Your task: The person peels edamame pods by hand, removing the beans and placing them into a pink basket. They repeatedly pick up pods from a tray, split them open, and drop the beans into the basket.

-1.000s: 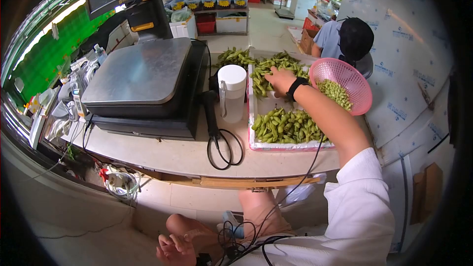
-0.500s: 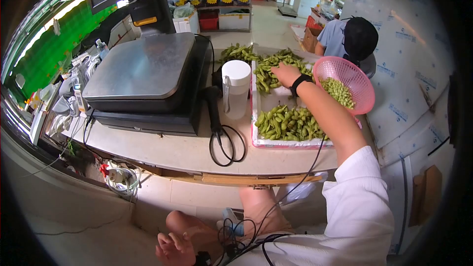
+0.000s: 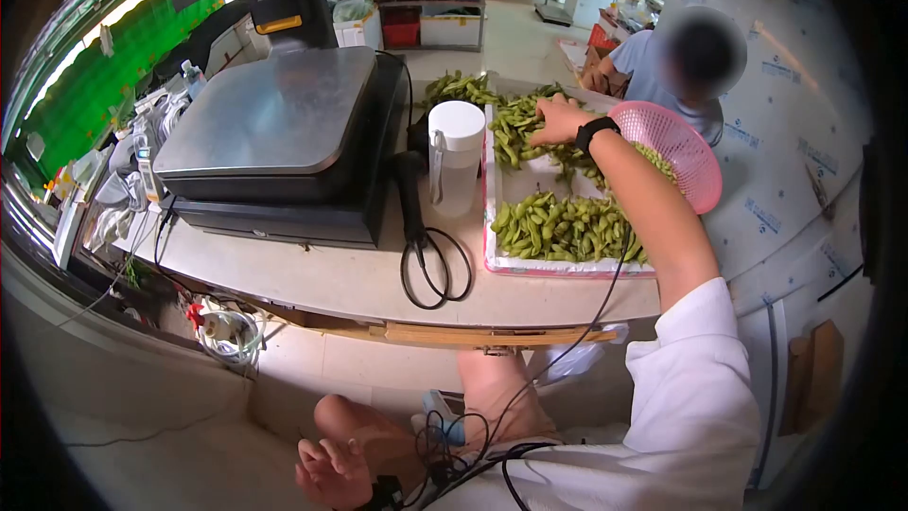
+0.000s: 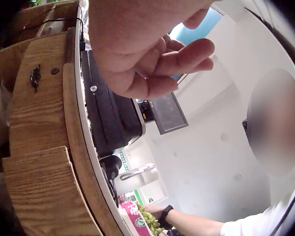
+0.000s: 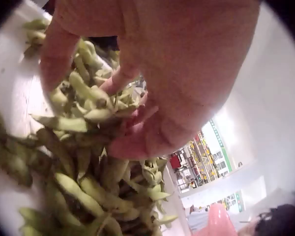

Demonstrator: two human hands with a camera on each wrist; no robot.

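Observation:
My right hand (image 3: 560, 123) reaches into the far pile of edamame pods (image 3: 511, 140). In the right wrist view its fingers and thumb curl around a bunch of pods (image 5: 91, 105), with more pods (image 5: 83, 196) heaped below. A second pile of pods (image 3: 563, 229) lies in the near part of the white foam tray (image 3: 572, 269). Over my lap, my left hand (image 3: 333, 473) is held with loosely curled fingers and nothing in it; the left wrist view also shows this hand (image 4: 147, 59) holding nothing.
A pink colander (image 3: 698, 166) with shelled beans (image 3: 653, 159) stands right of the tray. To the left are a lidded bottle (image 3: 456, 166), a black scanner (image 3: 409, 199) with coiled cord, and a large scale (image 3: 270, 123). Another person (image 3: 662, 66) is beyond the tray.
My right hand has shifted slightly right within the far pile, and pods now show beneath it over the tray floor. The other person's head has moved. My left hand stays over my lap.

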